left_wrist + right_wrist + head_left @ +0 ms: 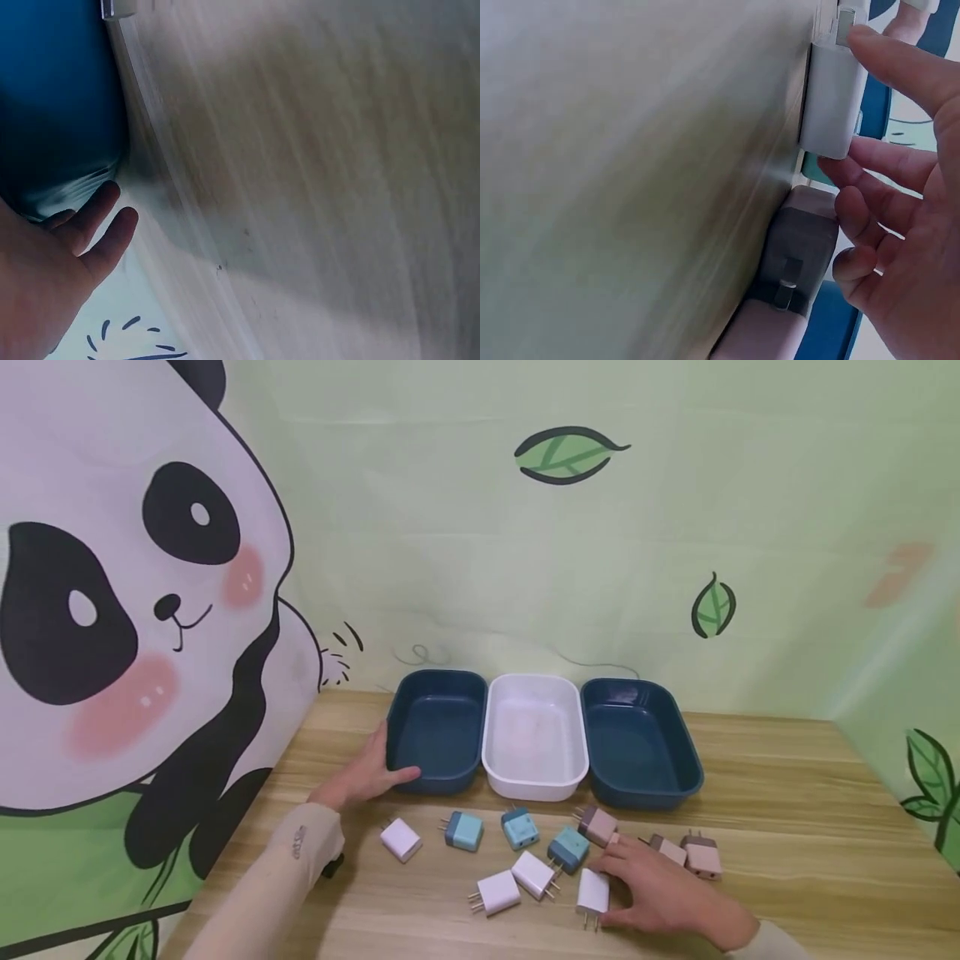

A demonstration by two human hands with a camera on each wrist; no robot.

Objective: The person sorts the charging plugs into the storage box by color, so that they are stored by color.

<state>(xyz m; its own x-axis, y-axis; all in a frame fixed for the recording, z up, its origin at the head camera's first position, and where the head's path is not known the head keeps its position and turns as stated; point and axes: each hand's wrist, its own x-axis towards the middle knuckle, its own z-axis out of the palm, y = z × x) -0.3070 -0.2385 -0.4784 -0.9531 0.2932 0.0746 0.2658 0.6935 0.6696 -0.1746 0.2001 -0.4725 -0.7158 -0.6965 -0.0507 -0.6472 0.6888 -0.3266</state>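
Note:
My right hand (pixel 663 885) is at a white plug charger (pixel 593 890) at the front of the wooden table. In the right wrist view its thumb sits by the prongs and its fingertips touch the opposite end of the white body, pinching it lengthwise. The charger lies on the table, prongs toward me. A pink charger (pixel 799 255) is close beside these fingers. At the left dark blue tray (pixel 437 785), my left hand (pixel 371 766) rests with extended fingers along the outer left wall and its thumb over the front corner. The left wrist view shows those fingertips by the tray's side.
A white tray (pixel 536 790) stands in the middle, beside a right dark blue tray (pixel 645 797). Before them lie several white chargers, one (pixel 401 839) at the left, three blue chargers (pixel 462 831) and three pink ones (pixel 702 856). A printed cloth (pixel 450 527) hangs behind.

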